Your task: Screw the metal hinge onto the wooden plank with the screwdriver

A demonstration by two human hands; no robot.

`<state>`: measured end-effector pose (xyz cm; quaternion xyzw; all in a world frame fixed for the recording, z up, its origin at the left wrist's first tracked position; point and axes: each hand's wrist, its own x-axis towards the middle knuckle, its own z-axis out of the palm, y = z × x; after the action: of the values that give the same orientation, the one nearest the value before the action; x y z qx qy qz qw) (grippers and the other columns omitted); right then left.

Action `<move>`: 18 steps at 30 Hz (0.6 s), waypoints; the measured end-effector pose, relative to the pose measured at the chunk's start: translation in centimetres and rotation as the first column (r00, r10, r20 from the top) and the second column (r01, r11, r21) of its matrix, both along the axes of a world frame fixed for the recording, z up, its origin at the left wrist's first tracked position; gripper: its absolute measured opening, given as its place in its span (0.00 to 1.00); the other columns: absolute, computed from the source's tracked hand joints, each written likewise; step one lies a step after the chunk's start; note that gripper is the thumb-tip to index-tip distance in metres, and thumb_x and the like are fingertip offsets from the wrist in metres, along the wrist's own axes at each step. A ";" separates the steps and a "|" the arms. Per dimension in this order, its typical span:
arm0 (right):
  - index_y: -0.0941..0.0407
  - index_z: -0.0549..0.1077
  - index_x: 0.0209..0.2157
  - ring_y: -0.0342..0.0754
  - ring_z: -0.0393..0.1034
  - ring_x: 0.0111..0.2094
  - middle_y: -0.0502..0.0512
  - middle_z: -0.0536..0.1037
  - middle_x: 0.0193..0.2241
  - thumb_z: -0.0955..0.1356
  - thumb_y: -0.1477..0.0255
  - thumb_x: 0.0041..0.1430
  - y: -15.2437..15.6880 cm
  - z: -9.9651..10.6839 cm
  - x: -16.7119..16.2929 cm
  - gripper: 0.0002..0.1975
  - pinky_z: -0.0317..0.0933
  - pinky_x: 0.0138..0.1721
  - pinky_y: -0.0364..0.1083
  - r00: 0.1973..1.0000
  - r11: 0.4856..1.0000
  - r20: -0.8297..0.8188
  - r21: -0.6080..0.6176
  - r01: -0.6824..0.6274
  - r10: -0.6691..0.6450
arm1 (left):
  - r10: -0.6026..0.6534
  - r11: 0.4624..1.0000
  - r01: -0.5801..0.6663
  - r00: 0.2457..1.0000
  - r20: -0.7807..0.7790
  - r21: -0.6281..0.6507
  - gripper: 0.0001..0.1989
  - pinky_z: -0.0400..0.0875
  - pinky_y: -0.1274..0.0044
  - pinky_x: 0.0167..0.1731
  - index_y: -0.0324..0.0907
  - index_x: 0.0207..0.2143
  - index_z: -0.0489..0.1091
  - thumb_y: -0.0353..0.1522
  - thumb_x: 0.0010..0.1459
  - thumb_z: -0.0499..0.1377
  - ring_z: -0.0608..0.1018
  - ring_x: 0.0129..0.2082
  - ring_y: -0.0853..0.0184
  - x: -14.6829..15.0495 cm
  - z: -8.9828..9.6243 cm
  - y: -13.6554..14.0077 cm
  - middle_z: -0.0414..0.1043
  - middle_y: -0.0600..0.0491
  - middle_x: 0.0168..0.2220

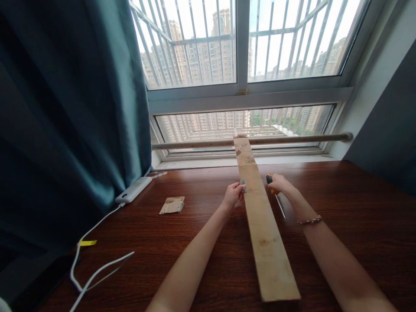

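A long, pale wooden plank (pixel 264 234) runs away from me across the table, its far end by the window rail. At the plank's left edge my left hand (pixel 233 194) pinches a small metal piece with holes, which looks like a hinge (pixel 243 186), against the wood. To the right of the plank, my right hand (pixel 280 183) is closed around the orange and black handle of a screwdriver (pixel 281 207). Its metal shaft points back toward me, beside the plank and apart from it.
A small wooden piece (pixel 172 205) with metal at its edge lies to the left. Farther left are a white power bank (pixel 134 190), its white cable (pixel 94 223) and a yellow strip (pixel 88 243). A metal rail (pixel 292 139) crosses before the window. A blue curtain (pixel 97 95) hangs left.
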<state>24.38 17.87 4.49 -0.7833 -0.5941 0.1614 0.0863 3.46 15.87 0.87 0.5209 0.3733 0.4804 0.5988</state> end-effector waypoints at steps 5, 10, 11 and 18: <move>0.64 0.63 0.45 0.57 0.72 0.40 0.68 0.74 0.39 0.69 0.76 0.44 0.3 -1.7 -0.2 0.24 0.66 0.33 0.46 0.999 0.998 0.032 -0.066 0.025 -0.023 | -0.004 1.000 0.004 1.000 0.019 0.008 0.14 0.49 0.81 0.12 0.39 0.18 0.61 0.39 0.43 0.60 0.58 0.10 0.78 0.0 -0.4 0.3 0.58 0.61 0.13; 0.62 0.61 0.45 0.58 0.70 0.44 0.69 0.72 0.42 0.68 0.75 0.46 0.5 -1.8 0.1 0.22 0.65 0.39 0.50 0.998 0.996 0.055 -0.081 0.029 -0.025 | 0.041 0.999 -0.042 0.996 0.073 0.011 0.13 0.48 0.81 0.12 0.39 0.17 0.60 0.38 0.43 0.59 0.56 0.10 0.79 0.3 -1.1 0.3 0.55 0.62 0.12; 0.62 0.61 0.45 0.58 0.69 0.44 0.69 0.72 0.42 0.67 0.75 0.47 0.6 -1.8 0.1 0.22 0.64 0.40 0.51 0.998 0.996 0.057 -0.084 0.028 -0.023 | 0.048 0.999 -0.049 0.995 0.085 0.008 0.13 0.48 0.81 0.12 0.39 0.17 0.60 0.38 0.43 0.59 0.56 0.10 0.79 0.4 -1.2 0.3 0.55 0.62 0.13; 0.64 0.61 0.47 0.60 0.68 0.46 0.72 0.69 0.45 0.67 0.73 0.48 1.0 -2.4 0.3 0.23 0.63 0.42 0.53 0.995 0.993 0.085 -0.103 0.053 -0.044 | 0.063 0.998 -0.062 0.994 0.095 -0.009 0.13 0.49 0.82 0.12 0.39 0.18 0.61 0.39 0.42 0.59 0.56 0.11 0.80 0.6 -1.4 0.3 0.56 0.62 0.14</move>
<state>24.68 18.86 2.05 -0.8070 -0.5686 0.1577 0.0242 4.06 16.18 -0.56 0.4837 0.3620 0.5219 0.6022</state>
